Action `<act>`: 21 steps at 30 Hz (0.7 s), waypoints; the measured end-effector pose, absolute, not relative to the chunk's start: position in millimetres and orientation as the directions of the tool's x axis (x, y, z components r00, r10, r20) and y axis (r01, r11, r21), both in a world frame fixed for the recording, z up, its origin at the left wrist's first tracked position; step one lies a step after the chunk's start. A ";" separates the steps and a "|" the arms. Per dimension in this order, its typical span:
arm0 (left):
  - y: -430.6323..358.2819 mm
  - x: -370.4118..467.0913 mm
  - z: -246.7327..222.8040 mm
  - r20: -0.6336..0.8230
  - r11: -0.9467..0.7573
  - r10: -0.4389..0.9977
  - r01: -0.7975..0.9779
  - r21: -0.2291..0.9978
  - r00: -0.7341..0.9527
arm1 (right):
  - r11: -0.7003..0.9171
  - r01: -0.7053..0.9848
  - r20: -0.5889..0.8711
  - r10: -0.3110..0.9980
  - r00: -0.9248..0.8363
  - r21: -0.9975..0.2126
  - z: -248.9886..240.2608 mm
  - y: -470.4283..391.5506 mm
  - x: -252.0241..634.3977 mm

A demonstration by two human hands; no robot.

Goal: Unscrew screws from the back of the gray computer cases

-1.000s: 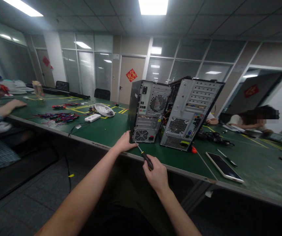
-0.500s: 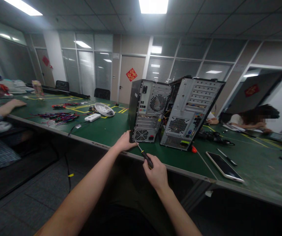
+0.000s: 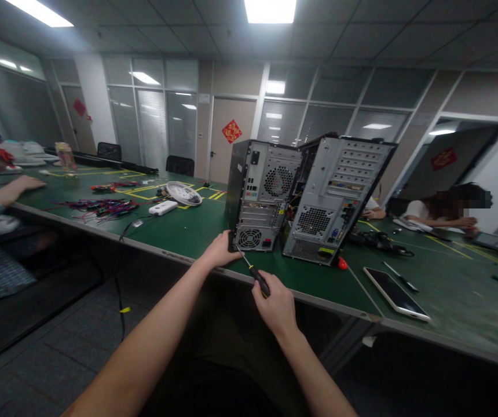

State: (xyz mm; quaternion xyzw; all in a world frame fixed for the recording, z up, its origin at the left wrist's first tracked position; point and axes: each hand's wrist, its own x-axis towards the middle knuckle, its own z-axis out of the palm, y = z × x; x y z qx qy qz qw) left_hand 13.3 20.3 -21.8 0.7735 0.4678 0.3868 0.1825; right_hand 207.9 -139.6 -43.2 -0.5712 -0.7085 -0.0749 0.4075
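Observation:
A black-handled screwdriver (image 3: 259, 280) is gripped in my right hand (image 3: 276, 302), its shaft slanting up and left. The screwdriver's tip meets the lower left corner of the computer tower (image 3: 249, 223), beside my left thumb. My left hand (image 3: 219, 251) holds that same bottom corner, with the thumb along the rear face and the other fingers partly hidden at the side. The tower stands upright, its rear panel with fan grilles and ports facing me. Close on its right is a second computer tower (image 3: 318, 226), leaning slightly, with its rear panel also towards me.
Right of the towers lie a phone (image 3: 396, 294), a pen-like tool (image 3: 401, 277) and black cables (image 3: 379, 242). Leftward are bundled wires (image 3: 101, 207), a white power strip (image 3: 163, 208) and a round white grille (image 3: 183, 193). People sit at both ends of the green table (image 3: 188, 231).
The view has shifted very slightly. Both hands, the screwdriver and the towers keep the same places. At the far right, a person's head has moved a little.

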 end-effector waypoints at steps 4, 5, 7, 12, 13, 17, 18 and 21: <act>22.1 13.8 -23.2 0.420 -0.493 0.867 0.590 0.640 0.269 | 0.326 0.872 0.657 0.754 -0.007 -0.365 -42.4 -139.4 207.3; 22.2 13.9 -23.2 0.418 -0.493 0.867 0.590 0.639 0.273 | 0.324 0.872 0.655 0.756 -0.006 -0.366 -42.1 -139.3 207.0; 22.2 14.0 -23.0 0.416 -0.494 0.867 0.587 0.642 0.274 | 0.318 0.874 0.653 0.758 -0.001 -0.368 -41.3 -139.3 206.3; 22.5 14.0 -22.9 0.420 -0.488 0.870 0.577 0.655 0.258 | 0.295 0.885 0.649 0.760 0.011 -0.360 -37.5 -141.5 202.4; 22.7 14.0 -22.9 0.417 -0.486 0.871 0.579 0.654 0.259 | 0.286 0.891 0.647 0.762 0.012 -0.354 -36.0 -142.5 201.0; 23.3 14.1 -23.1 0.404 -0.485 0.872 0.593 0.643 0.275 | 0.243 0.906 0.618 0.786 0.026 -0.347 -27.6 -147.3 192.8; 23.5 14.1 -23.2 0.403 -0.486 0.872 0.596 0.639 0.279 | 0.236 0.904 0.606 0.795 0.031 -0.356 -25.0 -148.4 190.3; 23.8 13.4 -24.2 0.405 -0.489 0.870 0.599 0.634 0.281 | 0.179 0.898 0.554 0.828 0.084 -0.403 -17.6 -151.3 183.1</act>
